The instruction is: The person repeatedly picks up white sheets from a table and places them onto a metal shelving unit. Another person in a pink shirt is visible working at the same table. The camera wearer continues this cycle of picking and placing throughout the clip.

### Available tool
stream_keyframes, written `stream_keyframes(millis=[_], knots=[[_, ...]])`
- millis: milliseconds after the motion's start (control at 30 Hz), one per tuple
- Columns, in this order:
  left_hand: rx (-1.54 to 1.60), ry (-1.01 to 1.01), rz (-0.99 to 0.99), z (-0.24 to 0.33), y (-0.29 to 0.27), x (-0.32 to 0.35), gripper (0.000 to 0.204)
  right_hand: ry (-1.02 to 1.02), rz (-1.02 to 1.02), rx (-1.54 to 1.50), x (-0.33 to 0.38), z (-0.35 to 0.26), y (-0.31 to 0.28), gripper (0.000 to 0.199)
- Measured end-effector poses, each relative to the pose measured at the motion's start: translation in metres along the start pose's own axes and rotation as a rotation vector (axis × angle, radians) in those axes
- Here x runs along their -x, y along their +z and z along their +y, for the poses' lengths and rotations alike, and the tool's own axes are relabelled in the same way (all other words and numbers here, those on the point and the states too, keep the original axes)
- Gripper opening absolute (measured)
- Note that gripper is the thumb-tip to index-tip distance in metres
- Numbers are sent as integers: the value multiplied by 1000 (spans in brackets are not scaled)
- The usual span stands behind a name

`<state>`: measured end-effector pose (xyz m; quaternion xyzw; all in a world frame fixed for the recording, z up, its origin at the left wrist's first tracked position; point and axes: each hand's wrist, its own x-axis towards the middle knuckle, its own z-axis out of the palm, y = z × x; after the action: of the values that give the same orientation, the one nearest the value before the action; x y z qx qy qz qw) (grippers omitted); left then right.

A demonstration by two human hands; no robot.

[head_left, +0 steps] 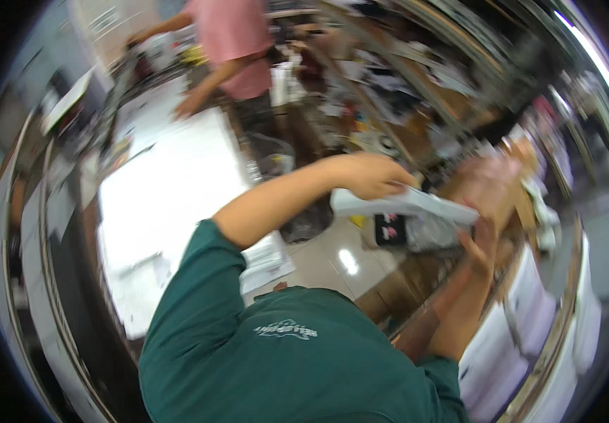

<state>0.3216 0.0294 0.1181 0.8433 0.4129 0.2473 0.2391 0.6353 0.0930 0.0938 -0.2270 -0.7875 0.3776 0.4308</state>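
A thin, flat white slab (407,203) spans the space between my two hands, out in front of my right side. It looks like a stack of paper, though motion blur hides its layers. My left hand (373,176) grips its upper edge from above, the arm reaching across to the right. At the other end, my right hand (481,243) closes round the slab's right corner, with the thumb on the near side. Just beyond the slab are a clear plastic bag (431,234) and a black item with pink marks (390,230).
On my left, a long table bears large white sheets (177,190). At its far end stands another person in a pink shirt (232,42). Cluttered metal shelving (417,84) runs along the far right. White and pale purple stacks (530,303) sit on racks at lower right, near cardboard (396,285).
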Motion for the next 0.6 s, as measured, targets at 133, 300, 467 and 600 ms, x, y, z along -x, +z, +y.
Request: stream_keyframes(millis=[133,300,467,600], knots=[[3,-150,57,-4,-1,26,27,4,-26,3,20,62,-9,23],[-457,-76,623,-50,14,64,38,-44,-57,264,-5,52,35,29],[103,-405,1089,-93,23,139,51,11,-104,479,-9,52,49,40],[1087,-698,1427,-168,24,231,76,59,-126,595,0,45,53,52]])
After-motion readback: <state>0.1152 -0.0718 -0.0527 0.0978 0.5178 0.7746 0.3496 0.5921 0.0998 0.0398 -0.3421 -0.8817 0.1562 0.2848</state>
